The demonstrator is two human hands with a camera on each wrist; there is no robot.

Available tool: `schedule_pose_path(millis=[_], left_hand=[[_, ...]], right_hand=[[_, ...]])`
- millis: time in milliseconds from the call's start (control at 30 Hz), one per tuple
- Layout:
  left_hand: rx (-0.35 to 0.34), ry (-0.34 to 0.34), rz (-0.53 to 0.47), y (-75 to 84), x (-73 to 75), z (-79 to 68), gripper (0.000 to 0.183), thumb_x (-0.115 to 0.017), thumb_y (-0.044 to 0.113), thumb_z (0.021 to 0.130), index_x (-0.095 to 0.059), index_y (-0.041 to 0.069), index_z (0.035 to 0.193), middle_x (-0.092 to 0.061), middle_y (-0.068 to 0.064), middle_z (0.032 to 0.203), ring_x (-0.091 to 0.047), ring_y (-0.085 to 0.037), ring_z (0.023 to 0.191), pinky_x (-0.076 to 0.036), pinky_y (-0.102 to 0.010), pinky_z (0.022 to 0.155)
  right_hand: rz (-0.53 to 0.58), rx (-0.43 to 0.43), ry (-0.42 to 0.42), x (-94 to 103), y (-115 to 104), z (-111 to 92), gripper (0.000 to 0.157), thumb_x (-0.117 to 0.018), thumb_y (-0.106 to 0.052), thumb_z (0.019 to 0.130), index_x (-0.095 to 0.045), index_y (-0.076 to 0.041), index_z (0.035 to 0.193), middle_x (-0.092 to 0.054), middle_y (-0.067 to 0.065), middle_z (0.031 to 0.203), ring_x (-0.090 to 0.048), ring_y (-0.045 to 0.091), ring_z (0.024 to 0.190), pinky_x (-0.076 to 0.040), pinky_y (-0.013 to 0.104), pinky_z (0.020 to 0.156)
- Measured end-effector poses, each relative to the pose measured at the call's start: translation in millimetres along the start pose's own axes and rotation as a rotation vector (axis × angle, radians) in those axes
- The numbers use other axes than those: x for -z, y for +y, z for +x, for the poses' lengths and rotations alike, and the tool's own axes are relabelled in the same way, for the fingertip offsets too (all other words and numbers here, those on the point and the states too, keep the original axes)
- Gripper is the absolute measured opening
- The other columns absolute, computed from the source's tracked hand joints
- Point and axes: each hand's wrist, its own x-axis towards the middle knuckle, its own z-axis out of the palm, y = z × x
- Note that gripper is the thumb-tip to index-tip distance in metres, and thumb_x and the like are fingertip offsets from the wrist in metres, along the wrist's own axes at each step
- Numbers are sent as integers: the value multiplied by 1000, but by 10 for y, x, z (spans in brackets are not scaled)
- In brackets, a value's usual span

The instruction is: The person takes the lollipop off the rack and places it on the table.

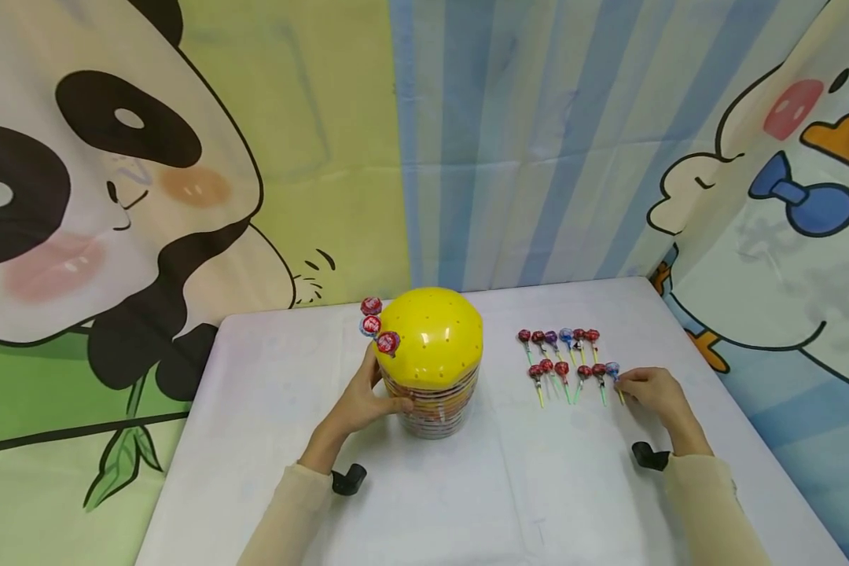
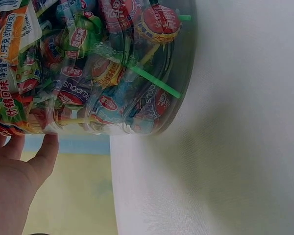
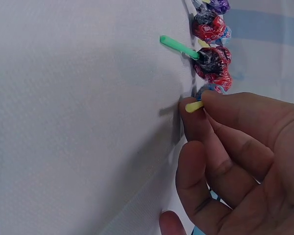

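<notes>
A clear ribbed jar (image 1: 435,413) full of wrapped lollipops, topped by a domed yellow lid (image 1: 435,334) dotted with small holes, stands mid-table. My left hand (image 1: 364,398) grips the jar's left side, thumb in front; in the left wrist view its fingers (image 2: 49,152) touch the clear wall. Several red-wrapped lollipops (image 1: 371,324) stick out from the lid's left edge. Over on the right, my right hand (image 1: 656,393) pinches a blue-wrapped lollipop (image 1: 612,369) by its yellow stick (image 3: 194,106), between thumb and forefinger, at the end of the front row.
Two rows of lollipops, red, purple and blue, lie right of the jar, including a purple one (image 1: 552,338) in the back row and a red one (image 1: 562,369) in front. A white cloth covers the table (image 1: 467,503). Behind hangs a cartoon-printed curtain (image 1: 509,157).
</notes>
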Motion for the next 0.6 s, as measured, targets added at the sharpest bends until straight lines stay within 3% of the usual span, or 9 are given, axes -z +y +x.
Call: schedule_pose_path(millis=[233, 433, 600], left_hand=[[-6, -5, -20, 8, 0, 5, 109, -88, 39, 77, -16, 38, 158, -30, 5, 160, -23, -25, 148, -20, -67, 113], [7, -7, -20, -1, -10, 8, 108, -88, 37, 77, -17, 36, 157, -31, 6, 159, -24, -23, 147, -21, -66, 114], [-5, -3, -9, -6, 2, 7, 108, -88, 38, 77, -16, 36, 158, -30, 6, 160, -23, -24, 147, -21, -67, 113]], right_hand=[[-42, 19, 4, 5, -3, -5, 31, -63, -25, 98, -71, 2, 110, -67, 15, 101, -52, 31, 91, -45, 43, 74], [-69, 35, 56, 30, -102, -98, 36, -60, -28, 100, -69, 4, 115, -66, 21, 106, -56, 33, 91, -49, 44, 71], [-23, 163, 118, -29, -367, -209, 41, -60, -33, 102, -67, 2, 123, -63, 26, 121, -59, 40, 105, -53, 52, 80]])
